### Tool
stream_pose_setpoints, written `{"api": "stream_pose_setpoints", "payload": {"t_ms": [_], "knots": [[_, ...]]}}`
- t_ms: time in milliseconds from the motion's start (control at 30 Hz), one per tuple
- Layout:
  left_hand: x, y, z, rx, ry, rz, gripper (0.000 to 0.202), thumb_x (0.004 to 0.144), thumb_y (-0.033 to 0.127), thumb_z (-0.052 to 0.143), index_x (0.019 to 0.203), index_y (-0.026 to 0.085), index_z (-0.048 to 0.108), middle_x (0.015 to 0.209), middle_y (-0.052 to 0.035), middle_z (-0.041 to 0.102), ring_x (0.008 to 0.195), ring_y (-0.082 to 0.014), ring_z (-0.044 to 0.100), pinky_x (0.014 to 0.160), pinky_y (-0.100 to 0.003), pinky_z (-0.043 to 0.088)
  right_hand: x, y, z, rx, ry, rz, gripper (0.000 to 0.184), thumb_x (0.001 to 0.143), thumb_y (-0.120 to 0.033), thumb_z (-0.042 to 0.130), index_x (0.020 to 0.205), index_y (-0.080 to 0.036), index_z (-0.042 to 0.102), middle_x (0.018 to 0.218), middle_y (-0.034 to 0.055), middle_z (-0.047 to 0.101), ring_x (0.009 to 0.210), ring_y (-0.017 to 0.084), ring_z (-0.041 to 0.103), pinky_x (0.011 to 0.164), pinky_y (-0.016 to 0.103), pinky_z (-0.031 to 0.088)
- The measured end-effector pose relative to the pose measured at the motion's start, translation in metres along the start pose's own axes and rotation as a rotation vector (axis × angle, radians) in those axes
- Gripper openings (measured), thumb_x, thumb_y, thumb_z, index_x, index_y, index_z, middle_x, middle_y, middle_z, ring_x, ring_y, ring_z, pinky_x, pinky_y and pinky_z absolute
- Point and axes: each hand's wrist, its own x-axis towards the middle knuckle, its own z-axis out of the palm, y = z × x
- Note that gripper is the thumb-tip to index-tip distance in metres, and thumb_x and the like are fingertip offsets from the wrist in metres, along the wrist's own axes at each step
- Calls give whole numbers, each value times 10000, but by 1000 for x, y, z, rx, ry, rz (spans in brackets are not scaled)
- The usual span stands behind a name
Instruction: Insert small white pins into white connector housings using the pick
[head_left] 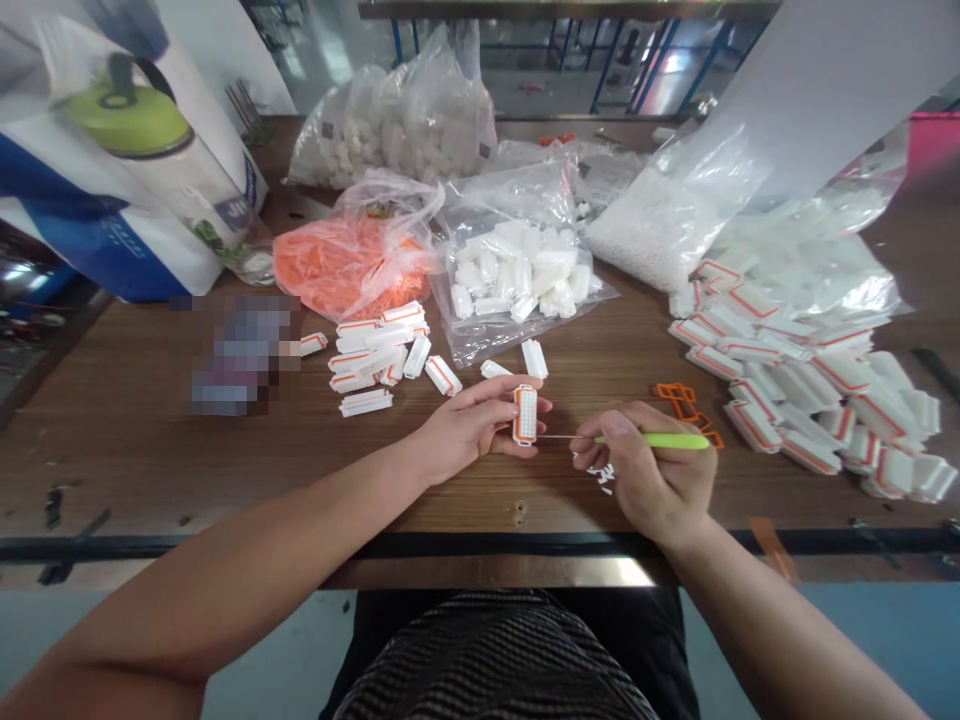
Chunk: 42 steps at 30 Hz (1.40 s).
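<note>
The block [527, 418] stands on end in the left hand [476, 420], above the table [517, 512], its dotted white face turned up and orange edging along its side. Its underside and back are hidden, as are parts of the fingers behind it. The pick [679, 440] shows its thin shaft and the end of its green handle; the right hand [656, 470] covers the handle's middle. The shaft's tip meets the block's lower right edge, and whether it goes inside is too small to tell. The right hand also partly hides some white bits [602, 478] on the table. A pixelated patch [241, 355] at the left cannot be made out, and the contents of the clear bag [405, 115] at the back are blurred by its film.

The left forearm [292, 575] slants in from the lower left corner, where it is cut off; its hand is closed on the block, thumb on the near side, fingers around the far side. The right forearm [787, 610] rises from the lower right, also cut off. That hand grips the pick like a pen, thumb uppermost, the shaft pointing left and nearly level.

Orange frames [677, 402] lie just beyond the right hand, between it and the right pile [817, 400]. The left pile [375, 350] sits beyond the left hand.
</note>
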Motion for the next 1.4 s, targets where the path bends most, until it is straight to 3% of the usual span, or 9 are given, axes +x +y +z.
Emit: {"api": "stream_pose_setpoints", "payload": {"t_ms": [333,633,767,900,1000,1167,1233,1300,1400], "knots": [[-1,-1,1,7,3,14,317,809,134,661,1120,193,669,1109,-87,676,949,-198,664,791,-325,560,1,1,2,-5,-41,51,274,954,-217,485,748,-171,660,638,-5,664,478,85,613,471,216,513],[-3,-5,2,161,-12,71,549,641,58,786,1145,228,648,1081,-67,674,930,-188,650,828,-337,538,1,7,1,65,63,190,258,934,-276,551,742,-174,690,642,6,677,474,101,623,434,211,496],[-3,-6,5,310,7,123,544,658,122,777,1173,215,630,1033,-76,678,933,-203,634,832,-355,522,5,5,-1,128,228,238,273,906,-332,590,697,-186,687,603,3,661,435,105,590,390,218,472],[-9,24,8,694,109,292,457,802,277,682,1249,226,601,1085,-79,665,902,-199,613,813,-338,498,11,4,-6,141,379,205,254,868,-360,634,690,-188,689,576,-2,655,425,116,583,380,230,462],[-22,65,2,1153,353,536,506,836,278,646,1331,240,543,1106,-65,658,953,-210,595,837,-313,463,13,-2,-12,85,394,158,262,874,-364,632,690,-187,693,585,7,664,416,115,577,379,234,457],[-47,118,-33,1543,750,479,414,818,230,651,1228,196,604,1121,-56,668,1014,-237,581,942,-369,400,12,-14,-35,-29,462,150,263,870,-384,620,695,-201,692,571,17,669,397,134,571,370,257,439],[-52,126,-50,1535,797,426,392,820,244,663,1203,177,618,1094,-36,681,1015,-245,566,976,-405,368,8,-12,-50,-74,509,184,256,858,-395,623,703,-203,693,560,17,664,393,141,560,368,265,429],[-54,129,-61,1389,737,477,315,769,203,717,1080,169,675,999,9,699,1107,-267,531,1007,-375,342,3,-5,-66,-122,541,231,248,852,-390,627,707,-199,693,552,12,659,394,133,542,381,258,416],[-55,129,-58,1080,529,606,279,796,153,679,1060,243,680,946,107,704,1351,-251,369,999,-237,349,-8,11,-88,-226,489,282,242,864,-375,620,748,-179,705,591,16,677,438,127,558,421,247,416]]}}
